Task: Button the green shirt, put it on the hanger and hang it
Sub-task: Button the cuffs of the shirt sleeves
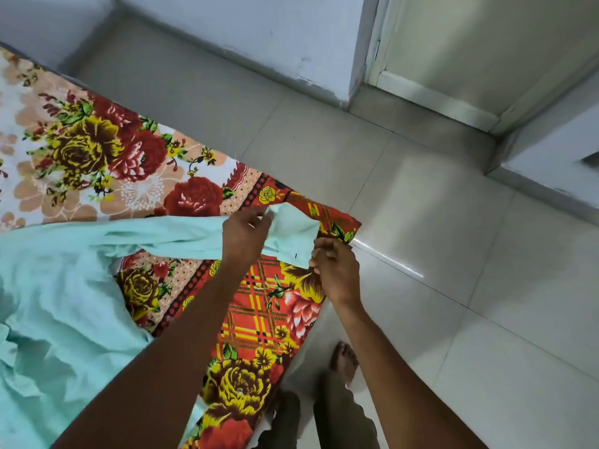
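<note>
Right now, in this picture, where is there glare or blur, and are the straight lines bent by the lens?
Head view: a bright streak of glare lies on the floor tiles beside the bed corner; the wide lens curves the wall base and the tile joints; the left hand and right hand, both with a grip on the green shirt cuff, look slightly soft; the light is even, with faint shadows.

Floral bedsheet point(97, 150) beside tiled floor point(421, 222)
</note>
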